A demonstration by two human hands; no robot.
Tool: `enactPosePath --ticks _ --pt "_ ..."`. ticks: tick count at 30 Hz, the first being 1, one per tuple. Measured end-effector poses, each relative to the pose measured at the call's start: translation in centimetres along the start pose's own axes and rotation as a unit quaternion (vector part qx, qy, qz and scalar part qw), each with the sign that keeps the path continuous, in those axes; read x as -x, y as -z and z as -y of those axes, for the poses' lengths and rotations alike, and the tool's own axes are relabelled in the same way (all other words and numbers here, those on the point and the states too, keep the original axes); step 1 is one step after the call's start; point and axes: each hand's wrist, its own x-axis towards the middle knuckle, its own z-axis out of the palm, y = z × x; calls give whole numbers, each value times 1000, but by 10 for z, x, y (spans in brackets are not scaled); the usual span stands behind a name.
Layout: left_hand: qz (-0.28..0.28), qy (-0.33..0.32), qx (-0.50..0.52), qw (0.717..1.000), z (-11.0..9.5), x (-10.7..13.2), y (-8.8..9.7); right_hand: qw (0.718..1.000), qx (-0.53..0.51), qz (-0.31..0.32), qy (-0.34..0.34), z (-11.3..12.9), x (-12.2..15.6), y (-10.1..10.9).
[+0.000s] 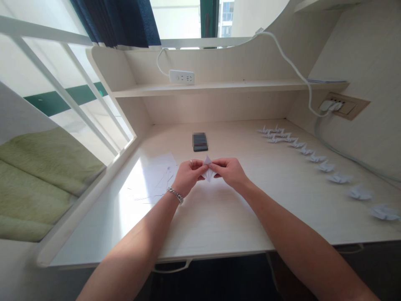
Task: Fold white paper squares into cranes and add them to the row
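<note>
Between both hands, above the middle of the desk, is a small piece of white folded paper (208, 174), diamond-shaped with a pointed top. My left hand (189, 173) pinches its left side with thumb and fingers; a ring and a chain bracelet are on this hand and wrist. Opposite it, my right hand (230, 169) pinches the right side. The two thumbs almost meet on the front of the paper. Just beyond the hands lies a dark phone (200, 142), its screen blurred. Several folded paper cranes (307, 150) stand in a line along the desk's right side.
Left of my hands, white paper sheets (161, 165) and thin strips lie partly in sunlight. A shelf (219, 87) at the back carries a white power strip (181, 77). A white cable (291, 62) hangs down to a wall socket (344, 105) on the right.
</note>
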Motion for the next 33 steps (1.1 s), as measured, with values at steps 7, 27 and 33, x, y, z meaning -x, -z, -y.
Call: enactPosePath --ticks 7,27,33 --pt "33 31 -79 996 -5 3 -1 999 -15 -35 29 -1 -3 3" --pt "53 18 -184 981 -2 3 2 999 -11 14 42 2 -1 7" --pt "56 -2 -203 978 3 0 4 999 8 5 52 -4 -3 6"
